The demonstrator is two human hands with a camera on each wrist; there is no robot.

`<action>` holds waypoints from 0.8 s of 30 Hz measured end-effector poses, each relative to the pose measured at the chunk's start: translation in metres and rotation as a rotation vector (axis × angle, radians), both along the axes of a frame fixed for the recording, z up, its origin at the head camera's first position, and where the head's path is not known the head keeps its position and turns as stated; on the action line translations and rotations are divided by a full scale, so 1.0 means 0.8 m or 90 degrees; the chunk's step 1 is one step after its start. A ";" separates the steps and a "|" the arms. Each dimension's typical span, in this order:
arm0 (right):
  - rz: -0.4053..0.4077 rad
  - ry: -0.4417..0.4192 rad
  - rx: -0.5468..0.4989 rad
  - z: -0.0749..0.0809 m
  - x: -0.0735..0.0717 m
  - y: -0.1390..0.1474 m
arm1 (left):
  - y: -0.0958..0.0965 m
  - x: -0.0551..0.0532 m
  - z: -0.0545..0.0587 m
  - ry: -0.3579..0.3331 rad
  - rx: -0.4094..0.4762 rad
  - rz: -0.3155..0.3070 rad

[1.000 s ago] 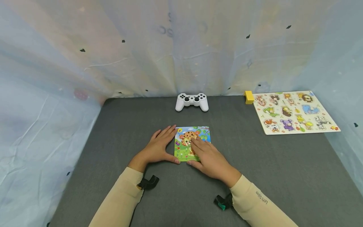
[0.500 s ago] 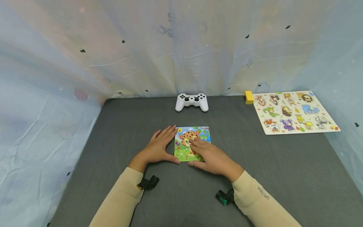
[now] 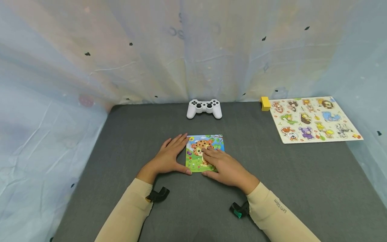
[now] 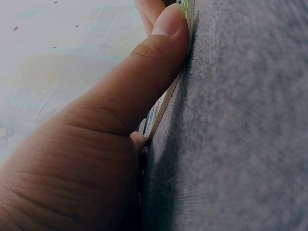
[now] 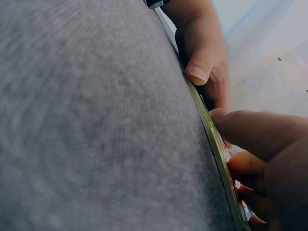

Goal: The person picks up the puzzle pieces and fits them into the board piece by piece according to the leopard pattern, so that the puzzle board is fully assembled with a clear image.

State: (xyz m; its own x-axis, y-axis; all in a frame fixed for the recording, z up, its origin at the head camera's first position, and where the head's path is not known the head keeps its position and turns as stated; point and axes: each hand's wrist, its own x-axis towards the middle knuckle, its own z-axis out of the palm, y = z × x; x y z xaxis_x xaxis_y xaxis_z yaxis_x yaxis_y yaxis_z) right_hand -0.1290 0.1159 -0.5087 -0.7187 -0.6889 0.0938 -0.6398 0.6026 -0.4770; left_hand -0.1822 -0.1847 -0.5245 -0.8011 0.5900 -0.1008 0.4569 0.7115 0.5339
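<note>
A small square picture puzzle (image 3: pixel 195 161) with a cartoon leopard on green grass and blue sky lies flat on the dark cloth. Along its left side rests my left hand (image 3: pixel 167 158), fingers straight toward the top left corner and thumb at the bottom left corner. In the left wrist view that thumb (image 4: pixel 161 45) touches the board's edge. My right hand (image 3: pixel 228 168) lies over the lower right part, its fingers extended on the leopard and its thumb near the bottom edge. From the right wrist, its fingertips (image 5: pixel 240 163) show on the puzzle's face. The right hand hides part of the picture.
Behind the puzzle lies a white game controller (image 3: pixel 204 108). At the back right are a yellow block (image 3: pixel 265 104) and a larger animal puzzle board (image 3: pixel 312 117). A pale printed curtain (image 3: pixel 196 53) hangs behind and beside the dark tabletop (image 3: pixel 136 134).
My right hand has shifted slightly right and down on the puzzle since a second ago, and has held still for the last half second. The left hand and the puzzle stay in place.
</note>
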 end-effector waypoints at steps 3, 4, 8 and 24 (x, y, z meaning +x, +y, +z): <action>0.001 0.000 -0.010 -0.004 -0.001 0.002 | 0.000 0.001 0.002 0.002 -0.005 -0.001; 0.001 -0.002 -0.014 -0.004 -0.001 0.003 | 0.000 0.000 0.001 0.003 -0.006 -0.001; 0.001 -0.017 -0.028 -0.007 -0.002 0.005 | -0.001 0.000 -0.004 0.008 -0.006 -0.001; -0.146 0.020 -0.183 0.002 -0.002 0.046 | 0.001 0.004 0.001 0.005 -0.017 -0.002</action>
State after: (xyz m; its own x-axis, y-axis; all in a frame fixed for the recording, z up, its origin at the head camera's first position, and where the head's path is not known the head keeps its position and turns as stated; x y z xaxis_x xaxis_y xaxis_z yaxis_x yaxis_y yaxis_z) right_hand -0.1307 0.1526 -0.5068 -0.8452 -0.4525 0.2845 -0.5205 0.5762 -0.6301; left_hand -0.1794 -0.1836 -0.5237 -0.7997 0.5903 -0.1098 0.4641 0.7237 0.5108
